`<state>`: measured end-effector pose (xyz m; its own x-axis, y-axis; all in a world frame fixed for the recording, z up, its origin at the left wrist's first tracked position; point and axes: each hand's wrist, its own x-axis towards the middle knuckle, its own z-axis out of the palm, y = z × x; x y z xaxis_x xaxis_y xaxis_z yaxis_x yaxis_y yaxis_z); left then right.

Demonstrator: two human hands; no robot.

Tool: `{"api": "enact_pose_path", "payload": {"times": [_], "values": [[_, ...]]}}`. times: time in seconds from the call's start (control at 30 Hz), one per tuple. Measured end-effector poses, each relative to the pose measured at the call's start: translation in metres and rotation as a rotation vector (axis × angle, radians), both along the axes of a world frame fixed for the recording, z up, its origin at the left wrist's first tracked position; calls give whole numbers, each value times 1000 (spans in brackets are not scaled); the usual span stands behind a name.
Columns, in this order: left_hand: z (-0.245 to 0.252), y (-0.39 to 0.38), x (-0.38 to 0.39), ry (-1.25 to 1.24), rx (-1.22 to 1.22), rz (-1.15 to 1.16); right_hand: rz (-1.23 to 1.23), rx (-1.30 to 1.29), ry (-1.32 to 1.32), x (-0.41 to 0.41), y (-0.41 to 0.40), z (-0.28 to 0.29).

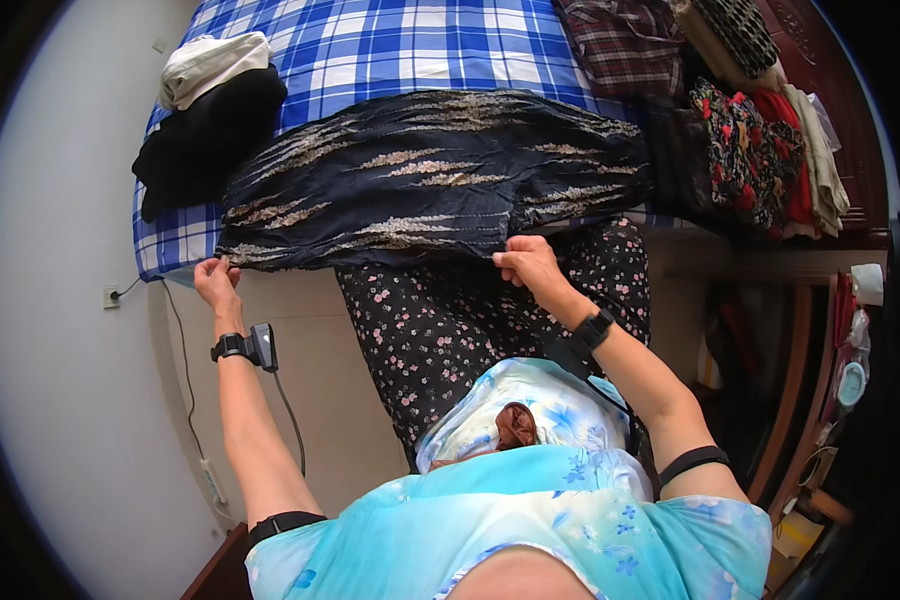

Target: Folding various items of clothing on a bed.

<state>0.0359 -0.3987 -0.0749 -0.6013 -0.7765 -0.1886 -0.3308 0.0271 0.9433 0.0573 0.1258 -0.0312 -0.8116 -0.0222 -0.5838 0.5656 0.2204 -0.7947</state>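
Note:
A dark navy patterned garment [420, 172], with streaks of light floral print, lies spread across the near edge of a bed with a blue and white plaid sheet [420, 45]. My left hand [219, 283] pinches the garment's near left corner. With its thumb and fingers, my right hand [529, 262] grips the near edge right of the middle, beside a notch in the cloth. The part of the garment between my hands hangs slightly over the bed's edge.
Black cloth [206, 139] and a folded white cloth [214, 67] are piled at the bed's left. On the right lie a plaid garment [630, 45], a floral cloth [750, 150] and other clothes. A cable [184, 360] runs down by the left wall; shelving [802, 390] stands at right.

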Motion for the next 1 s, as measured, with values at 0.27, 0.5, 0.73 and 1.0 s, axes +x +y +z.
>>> {"api": "enact_pose_path", "payload": {"times": [0.27, 0.5, 0.73, 1.0], "values": [[10, 21, -6, -42, 32, -13, 36, 51, -50, 9, 14, -19], [36, 30, -4, 5, 138, -108, 68, 51, -73, 5, 9, -16], [11, 9, -2, -89, 161, -164, 96, 40, -65, 4, 11, -13], [40, 37, -13, -153, 55, -171, 82, 19, -98, 4, 14, -15]]}}
